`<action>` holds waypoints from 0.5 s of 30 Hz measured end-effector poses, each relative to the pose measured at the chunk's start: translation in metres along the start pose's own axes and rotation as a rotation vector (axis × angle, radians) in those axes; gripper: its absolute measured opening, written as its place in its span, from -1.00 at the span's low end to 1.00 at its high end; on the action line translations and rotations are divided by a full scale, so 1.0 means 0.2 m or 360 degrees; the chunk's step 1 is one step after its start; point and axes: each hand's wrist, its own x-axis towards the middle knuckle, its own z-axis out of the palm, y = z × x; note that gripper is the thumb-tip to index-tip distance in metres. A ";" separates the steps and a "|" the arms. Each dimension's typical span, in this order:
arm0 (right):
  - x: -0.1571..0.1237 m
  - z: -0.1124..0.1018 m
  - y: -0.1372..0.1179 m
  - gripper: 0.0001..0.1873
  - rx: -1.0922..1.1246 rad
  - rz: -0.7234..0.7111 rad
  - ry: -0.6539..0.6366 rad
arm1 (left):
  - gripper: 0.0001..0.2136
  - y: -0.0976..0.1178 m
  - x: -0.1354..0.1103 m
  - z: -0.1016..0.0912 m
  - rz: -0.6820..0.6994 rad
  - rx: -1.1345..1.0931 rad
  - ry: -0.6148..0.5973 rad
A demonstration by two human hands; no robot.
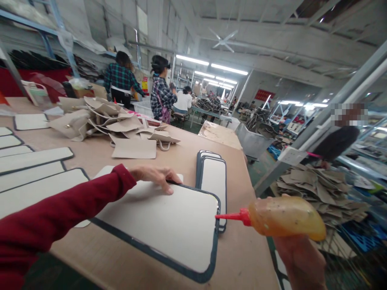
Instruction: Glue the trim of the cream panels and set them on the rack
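Note:
My left hand, in a dark red sleeve, lies flat with fingers spread on the far edge of a cream panel with a dark border, pressing it to the wooden table. My right hand grips a soft yellowish glue bottle. Its red nozzle touches the panel's right edge. A small stack of similar bordered panels lies just beyond.
More bordered panels lie in rows at the left. A heap of beige cut pieces sits further back. Two people in plaid shirts stand beyond the table. Another person stands right, near piled scraps.

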 end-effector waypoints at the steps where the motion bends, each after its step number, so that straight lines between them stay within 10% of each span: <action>1: 0.00 0.00 0.00 -0.24 0.0000 0.0001 0.0018 | -0.63 0.00 0.00 0.00 0.0004 -0.0020 -0.0009; 15: -0.04 0.01 -0.02 -0.31 -0.0107 0.0050 -0.0030 | -0.61 0.00 0.01 -0.01 0.0012 -0.0002 -0.0002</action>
